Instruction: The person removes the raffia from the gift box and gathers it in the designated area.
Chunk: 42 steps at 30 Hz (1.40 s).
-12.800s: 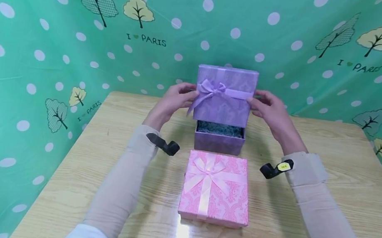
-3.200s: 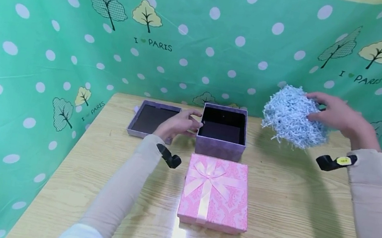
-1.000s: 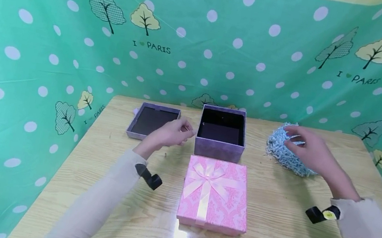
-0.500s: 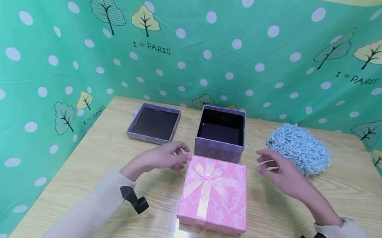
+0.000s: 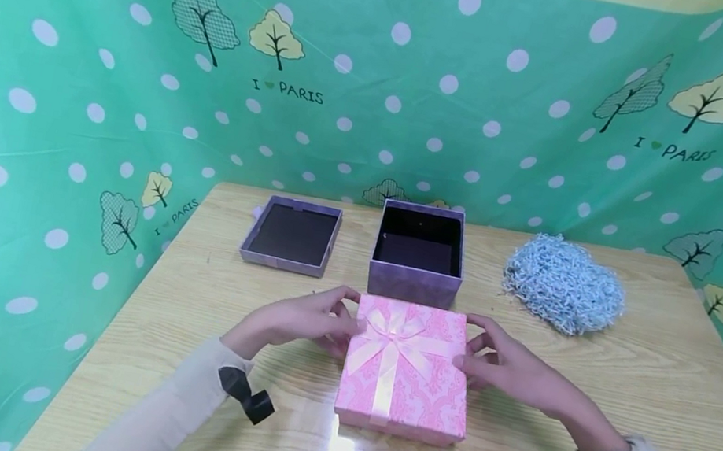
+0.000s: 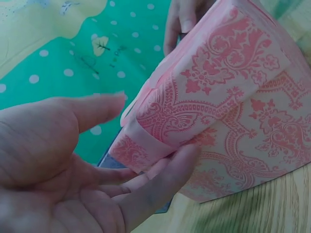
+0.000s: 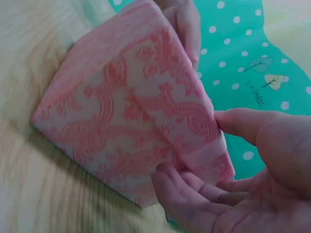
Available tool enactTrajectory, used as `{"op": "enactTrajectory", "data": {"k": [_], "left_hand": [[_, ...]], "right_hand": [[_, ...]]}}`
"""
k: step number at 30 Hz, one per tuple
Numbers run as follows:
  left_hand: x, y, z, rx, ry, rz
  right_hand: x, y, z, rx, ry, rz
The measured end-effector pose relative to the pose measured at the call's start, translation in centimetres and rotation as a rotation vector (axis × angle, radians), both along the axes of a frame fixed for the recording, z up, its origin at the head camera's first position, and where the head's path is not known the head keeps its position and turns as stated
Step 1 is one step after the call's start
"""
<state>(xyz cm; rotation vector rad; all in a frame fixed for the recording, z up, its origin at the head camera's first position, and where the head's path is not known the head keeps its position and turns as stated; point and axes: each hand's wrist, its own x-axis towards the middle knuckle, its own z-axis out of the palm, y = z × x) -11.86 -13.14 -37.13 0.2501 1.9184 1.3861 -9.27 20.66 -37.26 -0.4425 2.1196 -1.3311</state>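
A pink patterned gift box (image 5: 425, 404) with a ribbon bow stands near the table's middle, its lid (image 6: 209, 73) on. My left hand (image 5: 306, 318) is at its left side. There, straight fingers (image 6: 160, 194) touch the lid's lower edge, and the thumb stands off the top in the left wrist view. At the opposite side my right hand (image 5: 512, 372) pinches the lid (image 7: 194, 121), thumb (image 7: 243, 124) at the top edge and fingers bent under the ribbon. Most of the box base (image 7: 97, 131) shows below the lid.
Behind the pink box stands an open purple box (image 5: 414, 282) with a dark inside. Its lid (image 5: 291, 234) lies upside down to the left. A heap of blue shredded paper (image 5: 567, 284) rests on the wooden table (image 5: 168, 353) to the right, before a green curtain (image 5: 389, 62).
The purple lid came off and the shredded paper was moved onto the table at right. Since then both hands have come forward from the purple box and paper to the pink box's sides.
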Motion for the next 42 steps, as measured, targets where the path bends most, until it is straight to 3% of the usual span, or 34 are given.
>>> {"op": "enactTrajectory", "data": {"k": [4, 9, 23, 42], "left_hand": [[0.2, -0.1, 0.1, 0.047, -0.061, -0.021], [0.3, 0.1, -0.1, 0.101, -0.102, -0.01], [0.4, 0.1, 0.0, 0.111, -0.121, 0.002], [0.5, 0.2, 1.1, 0.083, -0.104, -0.005]], "right_hand": [[0.2, -0.1, -0.2, -0.087, -0.108, -0.01], [0.3, -0.2, -0.2, -0.119, -0.167, -0.036], [0.6, -0.4, -0.1, -0.146, -0.209, -0.058], [0.7, -0.3, 0.8, -0.137, -0.173, -0.058]]}}
